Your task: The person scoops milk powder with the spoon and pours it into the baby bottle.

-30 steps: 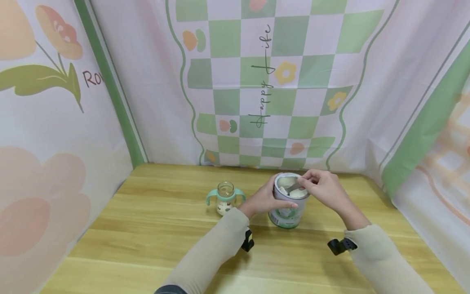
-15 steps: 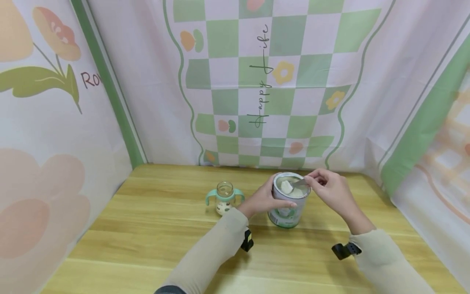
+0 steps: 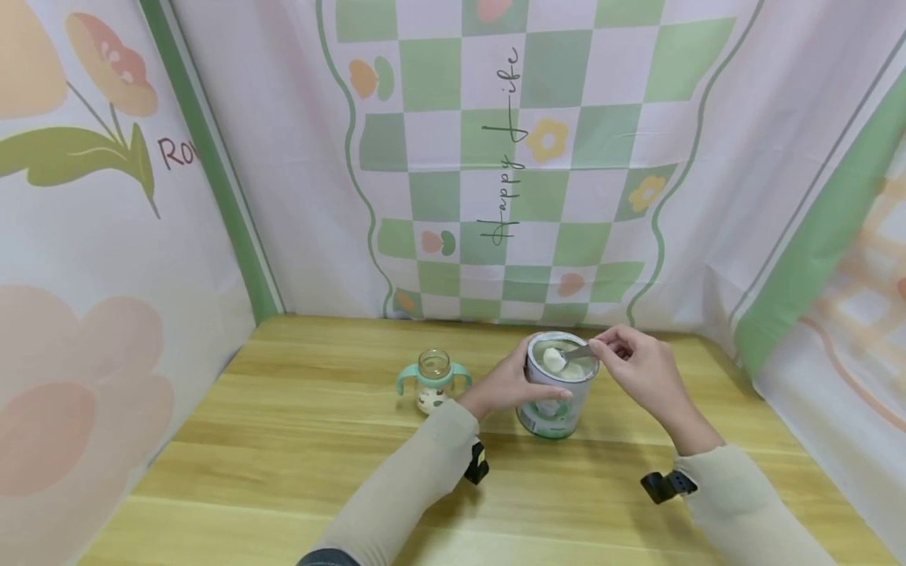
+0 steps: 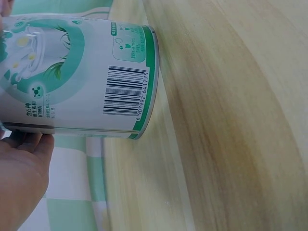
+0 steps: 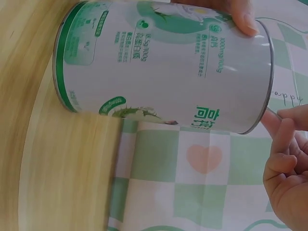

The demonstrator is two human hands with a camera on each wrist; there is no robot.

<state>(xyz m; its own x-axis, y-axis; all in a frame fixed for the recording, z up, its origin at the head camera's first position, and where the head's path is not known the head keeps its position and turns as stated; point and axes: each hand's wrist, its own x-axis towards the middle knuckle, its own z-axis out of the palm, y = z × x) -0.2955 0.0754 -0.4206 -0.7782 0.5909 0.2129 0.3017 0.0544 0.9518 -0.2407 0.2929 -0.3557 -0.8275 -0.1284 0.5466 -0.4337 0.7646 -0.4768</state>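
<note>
A white and green milk powder can [image 3: 555,417] stands on the wooden table with its top open. My left hand [image 3: 502,385] grips its side, thumb across the front; in the left wrist view the fingers [image 4: 33,149] lie along the can wall. Over the can mouth, my right hand [image 3: 640,373] pinches the handle of a grey scoop [image 3: 579,353] between thumb and finger. White powder [image 3: 554,360] is heaped on its end, inside the rim. In the right wrist view the can hides most of the scoop.
Left of the can is a baby bottle [image 3: 434,385] with mint-green handles, an uncovered top and pale contents. The left forearm passes close in front of it. A patterned curtain [image 3: 495,196] hangs behind the table [image 3: 297,440].
The right hand has drawn back slightly to the right, and the scoop has come up out of the powder with a white heap on it. The left hand and can stay put.
</note>
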